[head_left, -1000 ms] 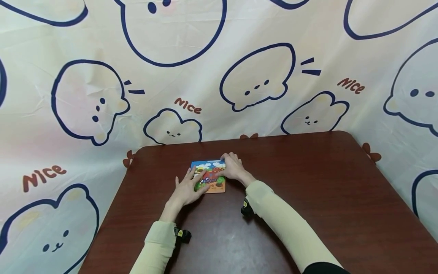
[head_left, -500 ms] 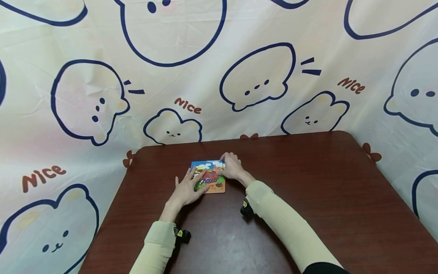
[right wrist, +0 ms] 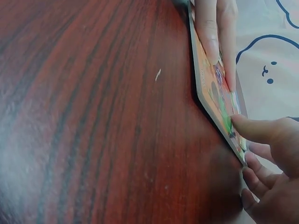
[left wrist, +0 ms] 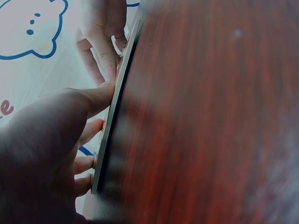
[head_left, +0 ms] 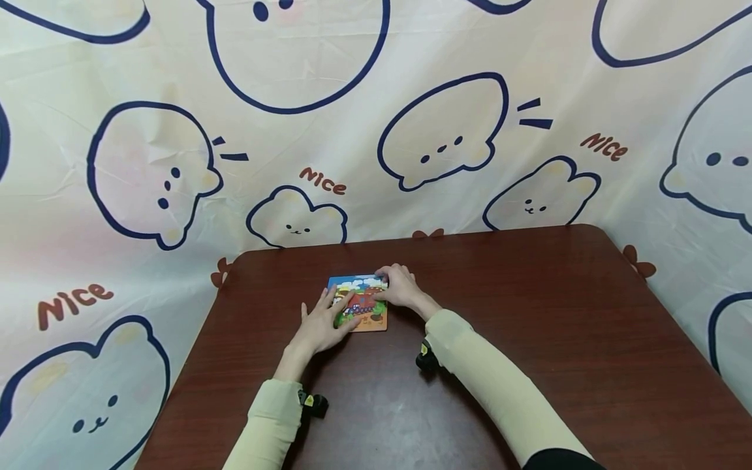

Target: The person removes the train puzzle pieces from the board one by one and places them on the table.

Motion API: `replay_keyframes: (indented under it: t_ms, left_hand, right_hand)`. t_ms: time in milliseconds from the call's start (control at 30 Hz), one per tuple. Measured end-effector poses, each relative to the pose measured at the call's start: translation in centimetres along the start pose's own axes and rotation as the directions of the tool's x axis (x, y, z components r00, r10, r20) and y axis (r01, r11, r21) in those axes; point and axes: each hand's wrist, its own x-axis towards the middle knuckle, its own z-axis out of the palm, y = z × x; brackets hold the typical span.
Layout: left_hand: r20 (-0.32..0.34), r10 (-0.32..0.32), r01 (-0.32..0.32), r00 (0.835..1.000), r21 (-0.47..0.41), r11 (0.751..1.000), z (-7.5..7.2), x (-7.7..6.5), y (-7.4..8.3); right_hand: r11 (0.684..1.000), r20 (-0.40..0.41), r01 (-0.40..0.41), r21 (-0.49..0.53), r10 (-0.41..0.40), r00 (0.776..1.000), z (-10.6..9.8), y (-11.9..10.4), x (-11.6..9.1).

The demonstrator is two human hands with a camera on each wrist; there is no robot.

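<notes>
A thin, squarish picture board (head_left: 371, 320) with a bright cartoon scene lies flat near the table's far side. It looks like a child's puzzle, though piece outlines are too small to make out. My left hand (head_left: 320, 328) rests on its left part, fingers spread and fingertips touching the picture. At the upper right corner, my right hand (head_left: 401, 287) grips the board's edge. In the right wrist view, the right thumb (right wrist: 257, 129) presses on the printed face while the other fingers curl at the edge. The left wrist view shows the board (left wrist: 103, 135) edge-on, with both hands touching it.
The dark brown table (head_left: 517, 313) has bare wood around the board and to the right. A white cloth (head_left: 364, 143) with cartoon bears hangs behind the table and at its sides. Both wrists wear small black cameras, the left camera (head_left: 317, 405) close to the tabletop.
My right fingers have shifted slightly left along the board's upper corner, and the right forearm has moved a little to the right. The left hand and the board stay in place.
</notes>
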Motion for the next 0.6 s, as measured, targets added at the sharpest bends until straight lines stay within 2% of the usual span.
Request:
replay_keyframes:
  t_ms: [267, 433, 600]
  left_hand:
    - [-0.002, -0.006, 0.006, 1.0, -0.001, 1.0, 0.1, 0.0, 0.1]
    - [0.038, -0.025, 0.025, 0.999, 0.003, 1.0, -0.9, -0.4, 1.1]
    - [0.011, -0.007, 0.007, 1.0, 0.001, 1.0, -0.3, -0.3, 0.5]
  right_hand:
    - [1.0, -0.009, -0.013, 0.028, 0.013, 1.0, 0.1, 0.4, 0.2]
    - [0.999, -0.02, 0.016, 0.042, -0.015, 1.0, 0.1, 0.5, 0.1]
    - [0.997, -0.032, 0.037, 0.073, -0.035, 0.999, 0.1, 0.7, -0.2]
